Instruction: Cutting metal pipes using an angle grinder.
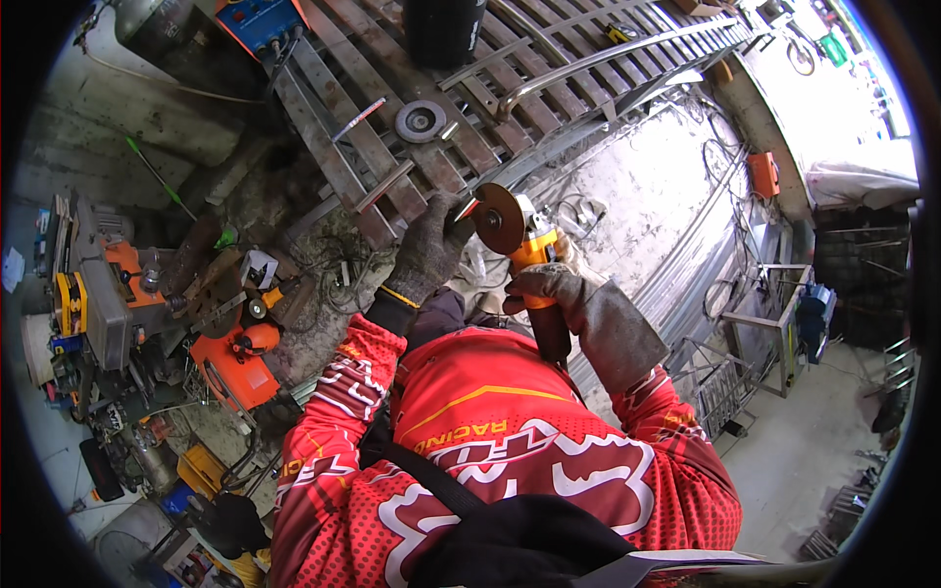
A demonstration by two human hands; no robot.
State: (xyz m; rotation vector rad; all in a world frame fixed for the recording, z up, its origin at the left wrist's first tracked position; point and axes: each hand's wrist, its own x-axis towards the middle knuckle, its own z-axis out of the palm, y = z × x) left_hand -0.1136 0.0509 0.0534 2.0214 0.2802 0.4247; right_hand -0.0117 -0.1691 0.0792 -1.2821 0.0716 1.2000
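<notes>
We look down on our right hand [555, 286], in a grey leather glove, wrapped firmly around a yellow angle grinder [535, 253] with a brown disc [500, 220]. To its left, our left hand [431, 245] (in a dark knitted glove) has its fingers closed on a slim reddish piece [469, 209] beside the disc. Beyond both hands, a slatted metal bench [312, 122] carries a round grey wheel [420, 122].

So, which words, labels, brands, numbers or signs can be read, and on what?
Red jersey: large white-outlined and smaller yellow lettering, legible but not copied out.
Black cylinder: pale lettering, too small to read.
Blue-and-orange machine: panel markings, too small.
Angle grinder: no readable lettering.
</notes>
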